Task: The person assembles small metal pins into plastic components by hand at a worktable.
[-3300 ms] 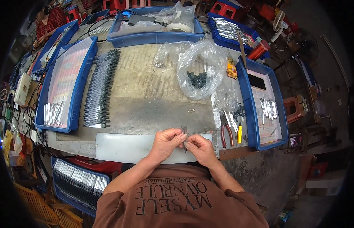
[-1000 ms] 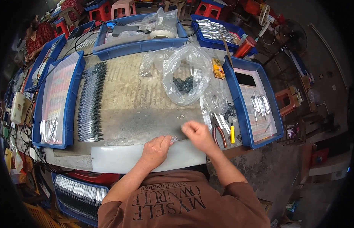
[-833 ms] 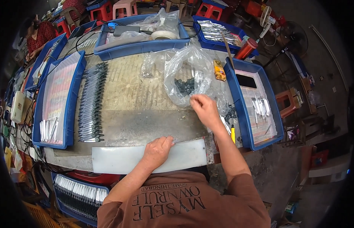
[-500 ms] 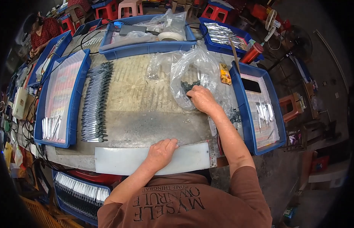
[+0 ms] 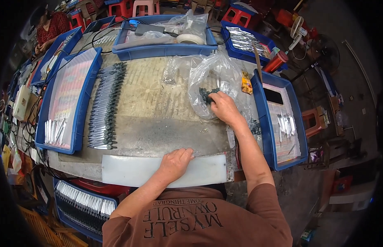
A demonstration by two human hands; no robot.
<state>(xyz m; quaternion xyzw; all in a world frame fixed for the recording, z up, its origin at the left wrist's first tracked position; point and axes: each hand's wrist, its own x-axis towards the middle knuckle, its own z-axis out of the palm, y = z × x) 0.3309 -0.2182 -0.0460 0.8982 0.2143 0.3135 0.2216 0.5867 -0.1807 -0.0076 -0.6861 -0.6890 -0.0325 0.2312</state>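
My right hand (image 5: 225, 108) reaches into the mouth of a clear plastic bag (image 5: 195, 78). Its fingers are closed together at a pile of small dark green pieces (image 5: 206, 95); whatever they pinch is hidden. Down at the near edge, my left hand (image 5: 176, 164) rests on a long white board (image 5: 129, 168), curled closed. Thin shiny metal pieces (image 5: 194, 152) stick out past its fingertips. A few similar small metal bits (image 5: 204, 130) lie loose on the table, between my two hands.
A long row of pen-like parts with dark ends (image 5: 106, 107) lies left of centre. Blue trays flank it: one at left (image 5: 78, 123), one at right (image 5: 267, 136), one at the back (image 5: 167, 51). A yellow packet (image 5: 246, 83) sits beside the bag. Another person's sleeve (image 5: 55, 26) shows far left.
The whole view has shifted slightly. My right hand stays at the dark pieces in the bag, its fingers moved a little. The left hand keeps its place on the board.
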